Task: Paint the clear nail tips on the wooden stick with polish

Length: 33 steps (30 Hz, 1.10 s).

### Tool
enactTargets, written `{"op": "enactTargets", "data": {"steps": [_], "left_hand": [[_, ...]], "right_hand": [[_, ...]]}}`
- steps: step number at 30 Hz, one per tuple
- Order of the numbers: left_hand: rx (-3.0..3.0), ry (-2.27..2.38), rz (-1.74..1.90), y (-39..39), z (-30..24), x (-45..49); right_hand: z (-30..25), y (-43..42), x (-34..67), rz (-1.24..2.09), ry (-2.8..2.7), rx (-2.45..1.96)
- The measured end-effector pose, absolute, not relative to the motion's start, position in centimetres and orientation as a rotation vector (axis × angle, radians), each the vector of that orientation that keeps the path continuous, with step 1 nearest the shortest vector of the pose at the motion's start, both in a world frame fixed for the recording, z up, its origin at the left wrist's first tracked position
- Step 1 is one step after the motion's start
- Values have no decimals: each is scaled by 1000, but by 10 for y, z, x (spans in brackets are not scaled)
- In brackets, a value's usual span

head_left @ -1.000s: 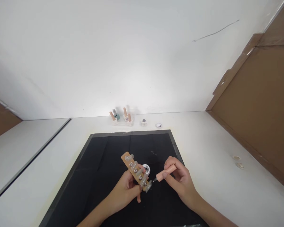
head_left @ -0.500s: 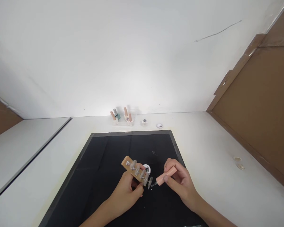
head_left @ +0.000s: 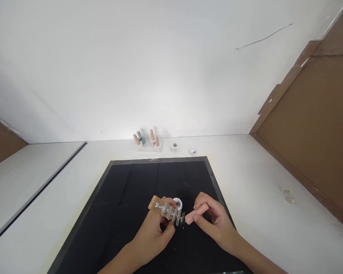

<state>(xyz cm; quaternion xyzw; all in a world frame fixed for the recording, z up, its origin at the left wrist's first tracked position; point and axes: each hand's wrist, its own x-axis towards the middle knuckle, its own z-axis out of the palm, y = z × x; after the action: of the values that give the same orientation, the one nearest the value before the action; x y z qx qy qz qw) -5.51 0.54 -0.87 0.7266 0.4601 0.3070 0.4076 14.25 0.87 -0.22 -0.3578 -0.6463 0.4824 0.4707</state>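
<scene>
My left hand [head_left: 151, 232] is closed around a wooden nail-tip stand [head_left: 153, 202], tilted above the black mat. Several greyish false nails [head_left: 171, 213] stick up from the stand on small metal posts. In my right hand [head_left: 215, 222] is a nail polish brush, pinched by its peach cap handle [head_left: 196, 214]. The brush end points left and is at the rightmost false nail; whether bristles touch it I cannot tell. Just behind the nails sits a small round white pot [head_left: 177, 203] with dark and silvery bits in it, partly hidden by the stand.
Several nail polish bottles [head_left: 156, 144] stand at the back in a clear tray. Right of them are an uncapped bottle [head_left: 175, 147] and a small white lid [head_left: 192, 151]. Two pale round pieces [head_left: 288, 196] lie far right. The black mat [head_left: 143, 179] is taped to the white table.
My left hand has turned the stand, so its nails now look more edge-on. My right hand has moved slightly left, bringing the brush to the end nail.
</scene>
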Motion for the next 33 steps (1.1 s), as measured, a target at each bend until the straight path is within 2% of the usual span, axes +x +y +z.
{"op": "enactTargets", "data": {"steps": [21, 33], "left_hand": [[2008, 1219, 762, 6, -14, -60], [2075, 1192, 814, 10, -9, -59]], "right_hand": [[-8, 13, 141, 1022, -1546, -1080], [2, 7, 140, 904, -1802, -827]]}}
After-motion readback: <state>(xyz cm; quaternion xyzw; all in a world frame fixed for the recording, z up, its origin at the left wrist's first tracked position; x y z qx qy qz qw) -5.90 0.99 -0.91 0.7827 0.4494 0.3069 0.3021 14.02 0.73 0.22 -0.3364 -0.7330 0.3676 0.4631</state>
